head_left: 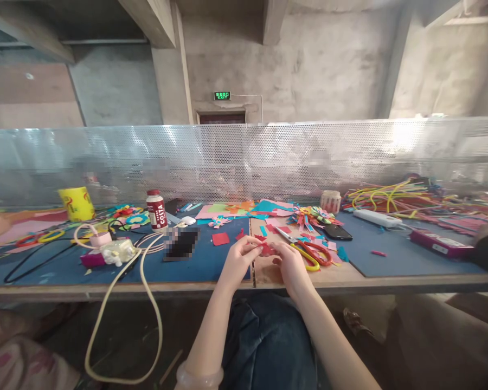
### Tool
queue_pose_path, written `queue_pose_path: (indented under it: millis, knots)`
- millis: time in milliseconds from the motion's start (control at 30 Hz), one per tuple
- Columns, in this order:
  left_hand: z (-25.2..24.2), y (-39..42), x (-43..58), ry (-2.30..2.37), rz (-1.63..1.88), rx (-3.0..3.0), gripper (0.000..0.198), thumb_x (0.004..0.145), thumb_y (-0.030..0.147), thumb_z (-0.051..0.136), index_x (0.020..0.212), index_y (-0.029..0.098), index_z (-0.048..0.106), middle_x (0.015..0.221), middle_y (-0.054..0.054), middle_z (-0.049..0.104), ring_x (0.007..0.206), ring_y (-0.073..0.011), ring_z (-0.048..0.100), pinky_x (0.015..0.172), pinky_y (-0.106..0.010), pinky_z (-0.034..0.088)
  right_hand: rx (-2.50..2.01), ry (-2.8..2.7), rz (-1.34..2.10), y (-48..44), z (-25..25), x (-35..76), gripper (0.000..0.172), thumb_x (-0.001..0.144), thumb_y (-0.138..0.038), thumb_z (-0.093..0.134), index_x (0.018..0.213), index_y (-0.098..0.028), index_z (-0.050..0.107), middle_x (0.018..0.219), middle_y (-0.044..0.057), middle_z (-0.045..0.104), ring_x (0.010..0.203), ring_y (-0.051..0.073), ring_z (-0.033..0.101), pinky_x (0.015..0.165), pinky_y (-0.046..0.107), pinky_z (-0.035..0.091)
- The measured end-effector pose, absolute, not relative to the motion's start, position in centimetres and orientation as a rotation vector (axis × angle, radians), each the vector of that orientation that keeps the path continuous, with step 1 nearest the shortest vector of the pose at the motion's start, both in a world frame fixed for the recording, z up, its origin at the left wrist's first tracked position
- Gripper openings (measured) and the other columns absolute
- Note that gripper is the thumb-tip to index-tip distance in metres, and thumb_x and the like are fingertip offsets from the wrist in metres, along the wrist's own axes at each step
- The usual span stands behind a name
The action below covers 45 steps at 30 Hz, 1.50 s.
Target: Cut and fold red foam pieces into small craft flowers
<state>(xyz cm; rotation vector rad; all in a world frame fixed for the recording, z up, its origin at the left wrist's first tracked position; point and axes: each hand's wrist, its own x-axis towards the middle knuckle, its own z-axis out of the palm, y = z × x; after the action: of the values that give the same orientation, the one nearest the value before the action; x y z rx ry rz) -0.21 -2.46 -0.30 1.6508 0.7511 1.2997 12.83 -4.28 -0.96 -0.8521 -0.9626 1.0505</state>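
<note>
A small piece of red paper point(265, 248) is held between my two hands above the table's front part. My left hand point(244, 259) pinches its left side, and my right hand point(288, 265) has its fingers closed at the right side. Just right of my right hand lie scissors point(315, 254) with red and yellow handles, blades pointing to the far left. A red paper square point(220, 239) rests on the blue mat to the left. Colourful paper flowers point(311, 215) and paper scraps lie beyond my hands.
To the left are a phone point(182, 244), a brown bottle point(156, 211), a yellow tin point(76, 204) and a power strip point(114, 252) whose cable loops off the edge. On the right lie another phone point(337, 232), a white power strip point(377, 218) and a purple box point(441, 244). A perforated metal screen point(268, 157) stands behind.
</note>
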Motion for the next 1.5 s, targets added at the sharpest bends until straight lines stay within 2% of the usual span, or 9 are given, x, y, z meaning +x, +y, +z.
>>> queue_pose_path:
  millis: [167, 333, 500, 667, 900, 1100, 1267, 1500]
  knots:
    - [-0.2, -2.5, -0.2, 0.776, 1.285, 1.662, 0.014, 0.076, 0.031, 0.056, 0.082, 0.019, 0.057, 0.07, 0.0, 0.064, 0.067, -0.0145, 0.058, 0.062, -0.023, 0.04, -0.785, -0.99, 1.242, -3.9, -1.1, 13.7, 0.013, 0.061, -0.031, 0.065, 0.066, -0.019, 0.066, 0.068, 0.001, 0.066, 0.068, 0.016, 0.058, 0.054, 0.023, 0.033]
    - [-0.3, -2.6, -0.2, 0.762, 1.271, 1.687, 0.014, 0.076, 0.03, 0.056, 0.084, 0.018, 0.057, 0.073, -0.001, 0.065, 0.074, -0.0165, 0.061, 0.066, -0.024, 0.042, -0.834, -1.049, 1.11, -4.7, -0.8, 13.3, 0.011, 0.06, -0.027, 0.065, 0.065, -0.018, 0.063, 0.064, 0.001, 0.065, 0.067, 0.016, 0.058, 0.055, 0.023, 0.033]
    - [-0.5, -2.4, -0.3, 0.745, 1.277, 1.695, 0.013, 0.076, 0.028, 0.055, 0.084, 0.018, 0.057, 0.07, -0.001, 0.065, 0.071, -0.0169, 0.061, 0.065, -0.025, 0.042, -0.863, -1.088, 0.948, -5.4, -0.2, 12.5, 0.009, 0.063, -0.028, 0.061, 0.062, -0.019, 0.059, 0.063, 0.0, 0.064, 0.065, 0.016, 0.057, 0.058, 0.025, 0.035]
    - [-0.4, -2.5, -0.2, 0.765, 1.28, 1.689, 0.015, 0.075, 0.031, 0.056, 0.084, 0.018, 0.057, 0.069, -0.001, 0.064, 0.07, -0.0171, 0.061, 0.064, -0.025, 0.042, -0.861, -1.114, 0.927, -5.4, -0.2, 12.5, 0.009, 0.064, -0.028, 0.06, 0.062, -0.019, 0.057, 0.061, -0.001, 0.062, 0.062, 0.014, 0.055, 0.056, 0.024, 0.035]
    - [-0.6, -2.3, -0.3, 0.816, 1.28, 1.698, 0.014, 0.077, 0.031, 0.054, 0.082, 0.018, 0.057, 0.066, 0.001, 0.062, 0.065, -0.0147, 0.058, 0.061, -0.023, 0.04, -0.739, -1.045, 1.14, -4.3, -1.3, 13.4, 0.009, 0.065, -0.027, 0.062, 0.064, -0.018, 0.061, 0.065, -0.001, 0.062, 0.063, 0.013, 0.055, 0.054, 0.022, 0.035]
    - [-0.6, -2.5, -0.3, 0.767, 1.206, 1.69, 0.014, 0.077, 0.031, 0.055, 0.084, 0.019, 0.055, 0.071, -0.001, 0.065, 0.067, -0.0149, 0.06, 0.064, -0.024, 0.043, -0.72, -0.969, 1.448, -3.9, -0.6, 14.3, 0.017, 0.065, -0.033, 0.068, 0.071, -0.017, 0.067, 0.069, 0.003, 0.065, 0.058, 0.012, 0.056, 0.049, 0.022, 0.035]
    - [-0.7, -2.3, 0.0, 0.674, 1.16, 1.638, 0.021, 0.072, 0.031, 0.062, 0.086, 0.018, 0.053, 0.086, -0.005, 0.067, 0.081, -0.02, 0.063, 0.074, -0.031, 0.047, -0.677, -1.016, 1.504, -3.7, -0.6, 14.9, 0.015, 0.064, -0.029, 0.072, 0.066, -0.015, 0.067, 0.063, 0.0, 0.062, 0.056, 0.01, 0.054, 0.05, 0.021, 0.036]
    - [-0.6, -2.4, -0.1, 0.7, 1.171, 1.645, 0.025, 0.072, 0.033, 0.064, 0.087, 0.017, 0.052, 0.084, -0.006, 0.067, 0.082, -0.0213, 0.064, 0.074, -0.032, 0.048, -0.722, -1.088, 1.471, -3.4, -1.1, 15.3, 0.019, 0.062, -0.03, 0.074, 0.07, -0.014, 0.068, 0.068, 0.002, 0.063, 0.058, 0.01, 0.055, 0.054, 0.021, 0.039]
